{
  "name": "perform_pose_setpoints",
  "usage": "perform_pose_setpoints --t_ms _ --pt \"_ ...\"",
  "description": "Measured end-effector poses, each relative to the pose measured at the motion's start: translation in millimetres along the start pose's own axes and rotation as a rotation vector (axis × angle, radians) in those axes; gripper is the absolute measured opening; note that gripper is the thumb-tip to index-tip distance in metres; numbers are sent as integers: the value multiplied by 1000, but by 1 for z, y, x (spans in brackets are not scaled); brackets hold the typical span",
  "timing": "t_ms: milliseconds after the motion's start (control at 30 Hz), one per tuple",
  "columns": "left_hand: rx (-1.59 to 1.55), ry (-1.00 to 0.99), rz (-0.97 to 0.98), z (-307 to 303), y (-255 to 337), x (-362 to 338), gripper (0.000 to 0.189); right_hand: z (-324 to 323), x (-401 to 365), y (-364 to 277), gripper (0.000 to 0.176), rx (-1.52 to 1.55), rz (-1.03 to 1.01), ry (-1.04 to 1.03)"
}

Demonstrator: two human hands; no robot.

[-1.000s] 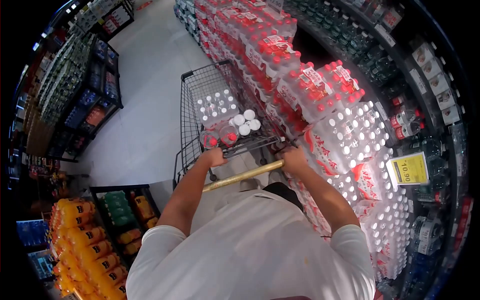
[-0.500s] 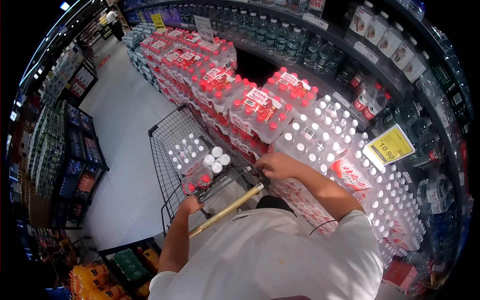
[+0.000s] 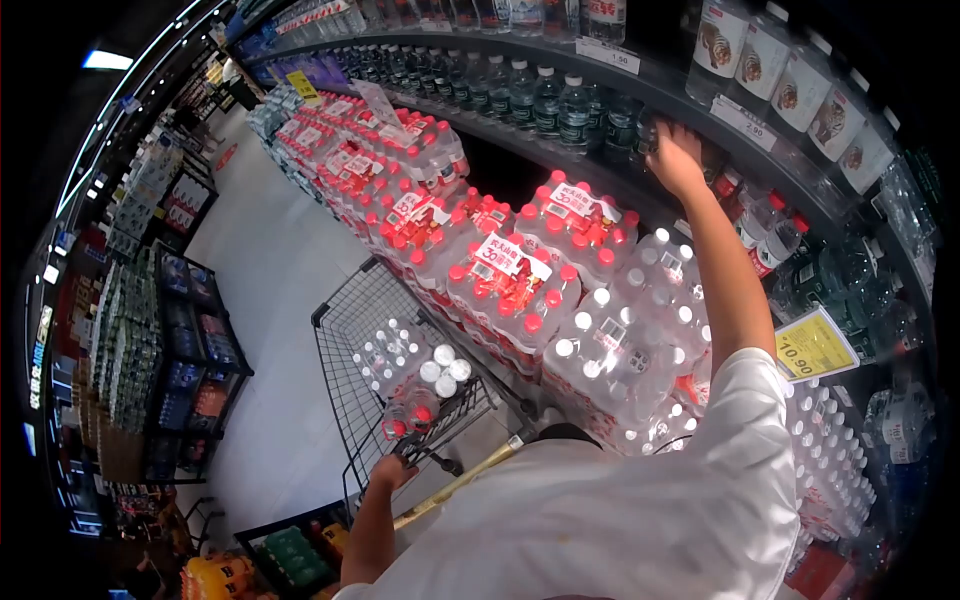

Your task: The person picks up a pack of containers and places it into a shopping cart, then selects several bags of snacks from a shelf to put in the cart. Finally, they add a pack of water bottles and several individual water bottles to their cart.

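My left hand [image 3: 394, 470] is closed round the handle of a wire shopping cart [image 3: 345, 345]. In the cart lie a pack of white-capped bottles [image 3: 390, 350], a cluster of white-topped containers [image 3: 446, 370] and red-capped bottles [image 3: 410, 413]. My right arm stretches up to the shelf on the right. There my right hand [image 3: 676, 160] has its fingers curled at a dark green water bottle [image 3: 647, 132] at the end of a row, partly hidden by the hand. Similar green bottles [image 3: 573, 110] stand to its left.
Shrink-wrapped packs of red-capped bottles [image 3: 510, 275] and white-capped bottles [image 3: 610, 350] are stacked between cart and shelf. A yellow price sign [image 3: 815, 345] stands beside my right arm. Across the aisle floor [image 3: 265, 290] is a display rack [image 3: 190, 350].
My right hand has left the cart handle area and reached up and forward to the green bottles on the shelf. My left hand stays on the handle. The view has shifted.
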State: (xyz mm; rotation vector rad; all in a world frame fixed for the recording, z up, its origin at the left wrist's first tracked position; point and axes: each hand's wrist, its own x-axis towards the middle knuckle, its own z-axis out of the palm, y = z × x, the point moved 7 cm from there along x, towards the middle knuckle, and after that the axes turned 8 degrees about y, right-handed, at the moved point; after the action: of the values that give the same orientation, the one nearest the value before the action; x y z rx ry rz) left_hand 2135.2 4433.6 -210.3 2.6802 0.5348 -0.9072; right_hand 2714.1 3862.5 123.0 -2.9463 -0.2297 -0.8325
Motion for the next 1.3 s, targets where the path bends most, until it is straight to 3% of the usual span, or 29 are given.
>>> perform_pose_setpoints --t_ms 200,267,400,467,667,833,1067,1300 --pt "34 -127 -146 -24 35 -20 46 75 64 38 72 -10 137 -113" --pt "52 -128 -137 -19 34 -14 46 85 80 45 66 40 72 -28" --pt "46 -163 -158 -8 30 -14 47 67 90 84 58 -61 -127 405" --pt "36 -142 -161 -7 34 -12 46 55 80 115 58 -117 -133 509" --pt "36 -186 -218 -20 51 -15 44 47 54 199 56 -140 95 336" --pt "88 -164 -160 -17 49 -14 44 54 44 233 54 -150 189 228" --pt "21 -179 -280 -21 48 -17 47 69 47 234 52 -132 237 132" --pt "47 -144 -249 -31 61 -23 48 86 53 221 50 -111 252 68"
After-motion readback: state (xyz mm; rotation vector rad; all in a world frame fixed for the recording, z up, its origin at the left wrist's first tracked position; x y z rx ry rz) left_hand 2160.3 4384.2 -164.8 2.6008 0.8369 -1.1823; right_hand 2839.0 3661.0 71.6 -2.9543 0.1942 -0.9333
